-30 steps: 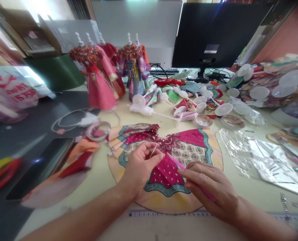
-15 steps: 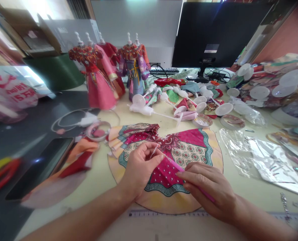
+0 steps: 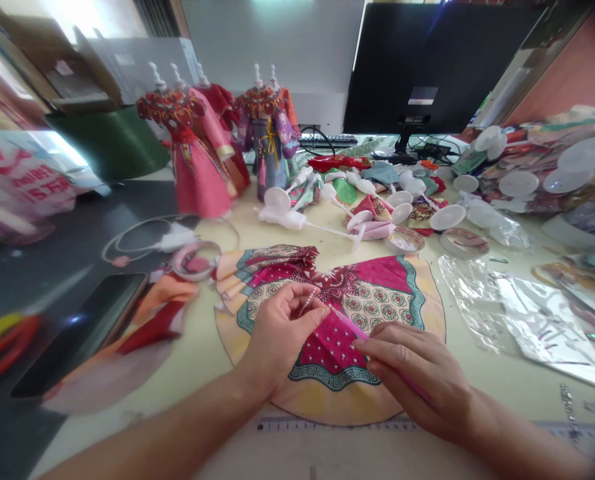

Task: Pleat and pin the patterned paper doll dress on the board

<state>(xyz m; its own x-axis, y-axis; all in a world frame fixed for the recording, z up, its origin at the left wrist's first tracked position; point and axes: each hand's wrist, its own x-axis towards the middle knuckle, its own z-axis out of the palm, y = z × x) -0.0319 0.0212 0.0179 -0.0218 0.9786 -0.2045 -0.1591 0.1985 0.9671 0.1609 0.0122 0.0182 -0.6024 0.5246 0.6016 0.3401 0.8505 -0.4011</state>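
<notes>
My left hand point(image 3: 280, 330) pinches a short strand of tiny pale beads point(image 3: 307, 304) between thumb and fingers. In my right hand point(image 3: 422, 373) is a slim pink pen-like tool point(image 3: 351, 325), its thin tip pointing at the left fingertips. Whether the tip touches the beads I cannot tell. Beneath both hands lies a rounded piece of patterned doll-skirt fabric point(image 3: 335, 347), magenta, cream and teal, with its left side gathered in folds. Small pale dots cover its magenta panel.
A clear ruler point(image 3: 337, 425) lies along the fabric's near edge. Dressed doll stands point(image 3: 197, 153) and white stand parts point(image 3: 282, 219) fill the back. On the left are a phone point(image 3: 82, 333) and scissors point(image 3: 7, 340); clear plastic bags point(image 3: 547, 327) lie right.
The pink tool and my right hand have shifted very slightly to the right. My left hand keeps its pinch on the bead strand, almost still.
</notes>
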